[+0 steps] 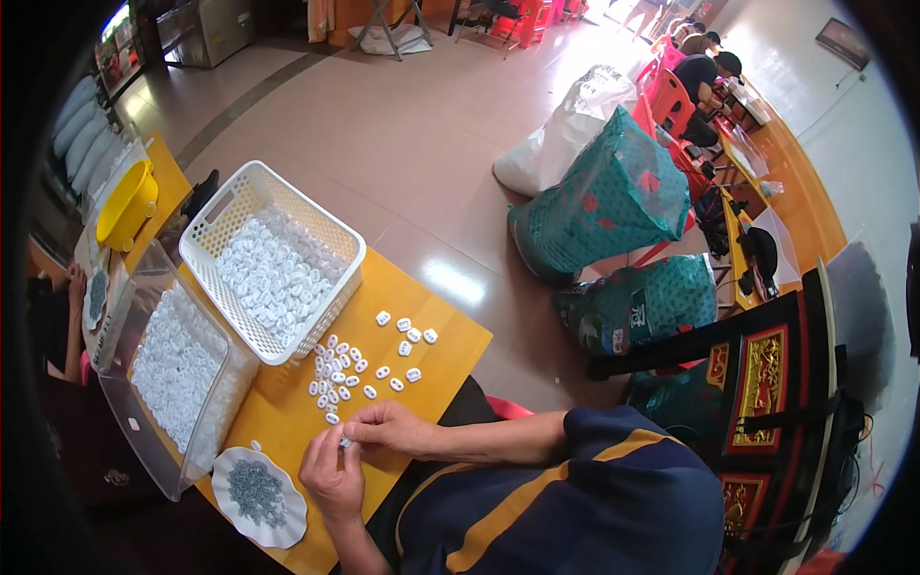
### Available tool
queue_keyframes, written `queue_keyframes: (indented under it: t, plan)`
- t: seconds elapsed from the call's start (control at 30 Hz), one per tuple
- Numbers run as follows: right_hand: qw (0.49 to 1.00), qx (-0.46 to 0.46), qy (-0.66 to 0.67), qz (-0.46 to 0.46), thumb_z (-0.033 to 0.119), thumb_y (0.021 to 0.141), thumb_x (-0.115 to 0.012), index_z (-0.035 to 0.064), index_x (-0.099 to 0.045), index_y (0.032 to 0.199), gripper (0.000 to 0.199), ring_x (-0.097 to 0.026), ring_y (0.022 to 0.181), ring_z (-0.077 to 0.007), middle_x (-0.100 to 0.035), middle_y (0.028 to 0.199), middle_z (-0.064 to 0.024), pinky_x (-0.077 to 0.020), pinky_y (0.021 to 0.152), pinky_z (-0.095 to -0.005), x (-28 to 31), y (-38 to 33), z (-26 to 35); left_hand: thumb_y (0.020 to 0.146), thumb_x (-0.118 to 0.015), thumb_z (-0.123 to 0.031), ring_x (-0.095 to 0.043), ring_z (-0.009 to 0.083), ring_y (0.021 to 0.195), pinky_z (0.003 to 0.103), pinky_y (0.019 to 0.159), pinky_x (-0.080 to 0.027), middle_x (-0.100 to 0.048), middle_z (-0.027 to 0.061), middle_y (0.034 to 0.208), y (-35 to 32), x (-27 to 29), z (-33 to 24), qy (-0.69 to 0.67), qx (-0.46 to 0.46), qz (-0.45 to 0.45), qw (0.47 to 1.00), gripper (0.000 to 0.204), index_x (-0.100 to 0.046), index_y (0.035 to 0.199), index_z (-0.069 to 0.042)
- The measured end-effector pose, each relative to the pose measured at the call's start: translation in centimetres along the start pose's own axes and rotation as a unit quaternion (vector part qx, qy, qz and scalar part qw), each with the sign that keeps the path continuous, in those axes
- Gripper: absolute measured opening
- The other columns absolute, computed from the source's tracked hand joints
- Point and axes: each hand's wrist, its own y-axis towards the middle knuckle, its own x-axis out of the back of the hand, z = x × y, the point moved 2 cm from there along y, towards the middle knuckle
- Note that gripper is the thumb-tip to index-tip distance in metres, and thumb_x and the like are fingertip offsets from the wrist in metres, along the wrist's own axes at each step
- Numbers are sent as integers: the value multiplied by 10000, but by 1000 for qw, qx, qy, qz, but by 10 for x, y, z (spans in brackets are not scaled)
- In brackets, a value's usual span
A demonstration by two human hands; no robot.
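Both hands meet on 1 small white clip (344, 442) at the near edge of the desk (450, 335): right hand (391, 425) pinches it, left hand (331, 476) closed around it from below. Loose pile of clips (337, 369) lies just beyond the held clip, nearer the right hand; clip's long axis too small to tell.

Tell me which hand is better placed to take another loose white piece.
Probably the right hand: it lies nearest the loose white pieces; the left hand sits by the plate of grey parts.
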Motion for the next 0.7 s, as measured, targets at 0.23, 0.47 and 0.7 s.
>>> queue_keyframes:
  t: [0.23, 0.47, 0.7]
  plan:
    - [1000, -5, -6, -25, 297, 1041, -639, 46, -723, 1029, 265, -568, 747, -59, -661, 859, 27, -470, 685, -223, 3, -3, -4, 789, -783, 6, -701, 343, 858, 403, 760, -563, -713, 154, 978, -1, -1, -2, -1, -8, -6, 1000, 288, -715, 1068, -8]
    - [1000, -7, -21, 11, 297, 1055, -615, 34, -713, 1101, 285, -632, 886, -69, -706, 983, 3, -514, 833, -243, 8, -12, 0, 782, -794, -6, -699, 337, 823, 398, 735, -567, -711, 146, 963, -3, -2, 0, -17, 3, -5, 1000, 291, -717, 1063, -16]
    - [999, -23, -46, 8, 266, 1067, -573, 26, -696, 1083, 270, -632, 891, -97, -693, 979, -24, -520, 838, -270, 4, -13, -7, 780, -792, -1, -715, 333, 856, 395, 761, -580, -721, 145, 974, -10, 7, 11, 3, 3, -12, 1000, 287, -725, 1059, -23]
